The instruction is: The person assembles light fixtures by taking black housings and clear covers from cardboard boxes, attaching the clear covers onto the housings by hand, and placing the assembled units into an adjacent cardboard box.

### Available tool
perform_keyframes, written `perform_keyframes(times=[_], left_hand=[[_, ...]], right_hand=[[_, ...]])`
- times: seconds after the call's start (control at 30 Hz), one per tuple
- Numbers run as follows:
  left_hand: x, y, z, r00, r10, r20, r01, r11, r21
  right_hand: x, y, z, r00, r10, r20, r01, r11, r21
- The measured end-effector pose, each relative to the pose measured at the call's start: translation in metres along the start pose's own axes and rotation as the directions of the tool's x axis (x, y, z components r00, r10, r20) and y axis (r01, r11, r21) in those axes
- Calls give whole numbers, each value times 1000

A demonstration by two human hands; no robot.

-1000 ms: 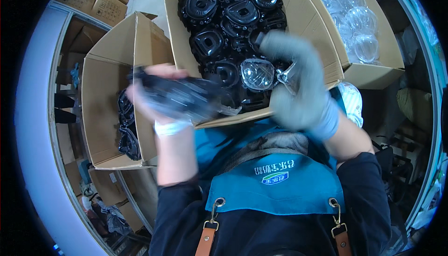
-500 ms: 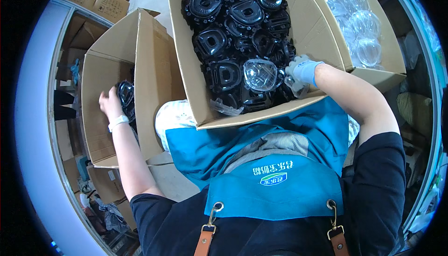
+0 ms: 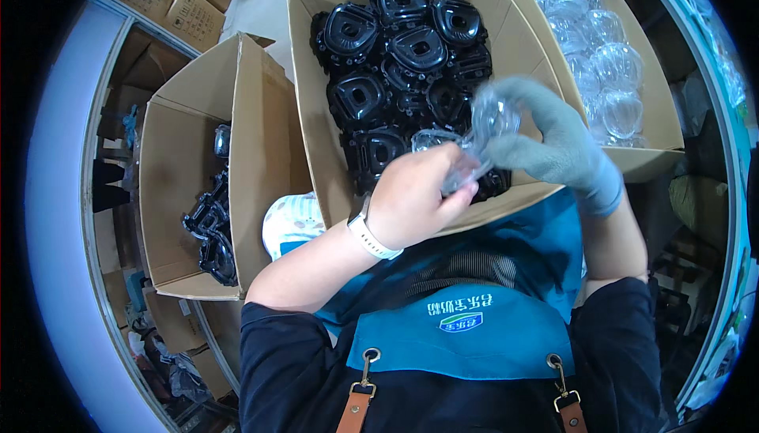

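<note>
Over the near right part of the middle cardboard box (image 3: 316, 141), my gloved right hand (image 3: 553, 137) pinches a clear plastic cover (image 3: 496, 117), slightly smeared by motion. My bare left hand (image 3: 415, 196), with a white band at its wrist, meets the cover's lower edge, and its fingers are closed on it. Beneath both hands lie several glossy black plastic housings (image 3: 360, 97), stacked in layers in the box. Another clear cover (image 3: 433, 139) rests on the housings, partly hidden behind my left hand.
The left cardboard box (image 3: 178, 196) holds several black housings (image 3: 217, 255) along its right side. At the right, another cardboard box (image 3: 660, 109) is filled with clear covers (image 3: 617, 65). Closed cartons (image 3: 194, 18) stand at the far left. A teal apron (image 3: 466, 330) covers my lap.
My left hand has left the left box, where black housings remain, and come across to the middle box. My right hand has lifted a clear cover, and both hands now meet at it.
</note>
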State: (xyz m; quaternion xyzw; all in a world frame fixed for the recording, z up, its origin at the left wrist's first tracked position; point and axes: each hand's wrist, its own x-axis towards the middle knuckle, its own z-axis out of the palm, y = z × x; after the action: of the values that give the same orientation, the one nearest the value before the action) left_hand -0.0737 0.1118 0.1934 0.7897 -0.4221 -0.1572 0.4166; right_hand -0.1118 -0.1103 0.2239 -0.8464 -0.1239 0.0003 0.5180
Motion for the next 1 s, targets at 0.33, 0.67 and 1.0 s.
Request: perform_keyframes(times=[0.33,0.67,1.0], left_hand=[[113,-42,22,919,308,-248,-386,831,-400],[231,-221,61,227,-837,-498,947,309,-86],[221,-247,42,234,-831,-504,934,336,-120]], right_hand=[[-2,83,22,745,102,-659,524,521,674],[-18,83,-24,895,237,-378,414,-124,902],[-24,78,-13,816,312,-487,406,291,867]])
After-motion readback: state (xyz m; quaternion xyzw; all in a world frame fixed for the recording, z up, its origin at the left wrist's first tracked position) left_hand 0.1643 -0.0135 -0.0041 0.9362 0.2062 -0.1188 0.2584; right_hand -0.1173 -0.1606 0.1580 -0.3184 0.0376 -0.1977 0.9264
